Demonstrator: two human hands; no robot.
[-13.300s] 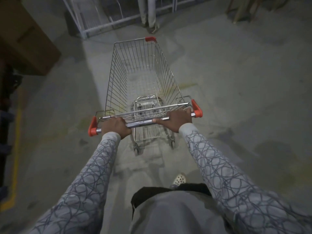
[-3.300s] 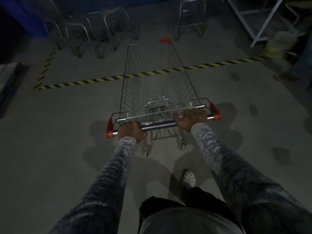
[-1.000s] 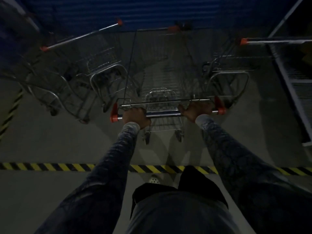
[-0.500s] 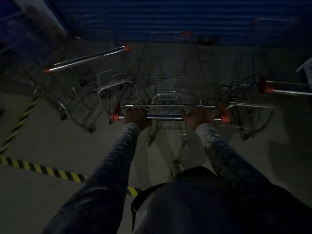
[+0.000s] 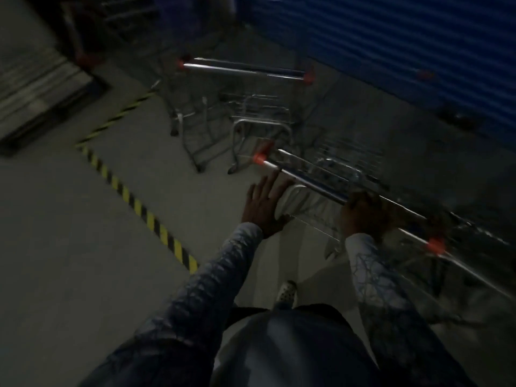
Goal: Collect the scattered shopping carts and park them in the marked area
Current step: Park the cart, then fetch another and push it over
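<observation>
Head view, dim and motion-blurred.

Shopping cart: stands on the concrete floor; its chrome handle bar with orange end caps runs diagonally across the frame.

Right hand: fingers curled over the handle bar, holding it right of the bar's middle.

Left hand: wide, fingers straight and spread, palm down, just short of the bar's left end. Fingertip contact with the bar: cannot tell.

Second shopping cart: just beyond the held cart's left end, near it.

Yellow-black hazard tape: on the floor left of the held cart, with both carts on its far side.

Blue roller shutter: beyond the held cart.
</observation>
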